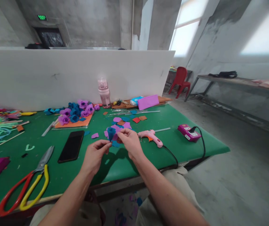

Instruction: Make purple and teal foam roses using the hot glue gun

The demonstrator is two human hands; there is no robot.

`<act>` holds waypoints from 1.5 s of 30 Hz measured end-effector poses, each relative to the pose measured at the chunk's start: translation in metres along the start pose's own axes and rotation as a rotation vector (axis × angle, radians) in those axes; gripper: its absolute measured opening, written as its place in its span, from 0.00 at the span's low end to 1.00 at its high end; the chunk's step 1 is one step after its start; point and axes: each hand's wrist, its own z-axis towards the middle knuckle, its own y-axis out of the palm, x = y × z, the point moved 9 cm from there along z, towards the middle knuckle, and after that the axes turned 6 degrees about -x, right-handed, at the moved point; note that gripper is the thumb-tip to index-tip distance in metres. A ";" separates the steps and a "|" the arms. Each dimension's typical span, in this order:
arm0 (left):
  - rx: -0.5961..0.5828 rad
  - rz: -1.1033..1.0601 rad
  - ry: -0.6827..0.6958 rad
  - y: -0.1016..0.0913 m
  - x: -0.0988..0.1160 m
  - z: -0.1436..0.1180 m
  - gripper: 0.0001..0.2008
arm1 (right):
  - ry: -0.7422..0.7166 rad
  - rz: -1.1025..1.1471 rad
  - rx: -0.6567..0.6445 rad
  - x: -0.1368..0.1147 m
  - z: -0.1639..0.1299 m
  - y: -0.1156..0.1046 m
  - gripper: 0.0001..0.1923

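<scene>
Above the green table's (pixel 125 163) near edge, both hands meet over a small blue flower (pixel 111 133). Left hand (pixel 96 154) pinches it from below with fingertips closed; right hand (pixel 130 140) grips its side, a purple petal (pixel 115 137) caught between the fingers. Loose petals (pixel 121 126) lie just behind. A pink glue gun (pixel 151 137) rests to the right, a phone (pixel 71 146) and scissors (pixel 28 185) to the left. Finished flowers (pixel 76 112) sit farther back.
</scene>
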 end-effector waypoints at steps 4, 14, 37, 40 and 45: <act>-0.004 0.004 0.003 0.000 -0.001 0.000 0.10 | 0.022 0.013 -0.011 0.001 -0.001 0.001 0.08; -0.004 -0.002 0.000 0.000 -0.003 -0.001 0.10 | 0.024 0.036 -0.027 0.000 -0.003 0.002 0.08; 0.008 0.012 0.010 -0.003 0.000 -0.003 0.09 | 0.017 0.086 -0.056 -0.002 -0.007 0.008 0.10; 0.012 0.023 0.011 -0.004 0.000 -0.002 0.09 | 0.013 0.076 -0.071 -0.003 -0.008 0.009 0.11; 0.023 0.018 0.007 -0.004 0.000 -0.002 0.10 | -0.020 0.039 -0.089 -0.005 -0.008 0.010 0.14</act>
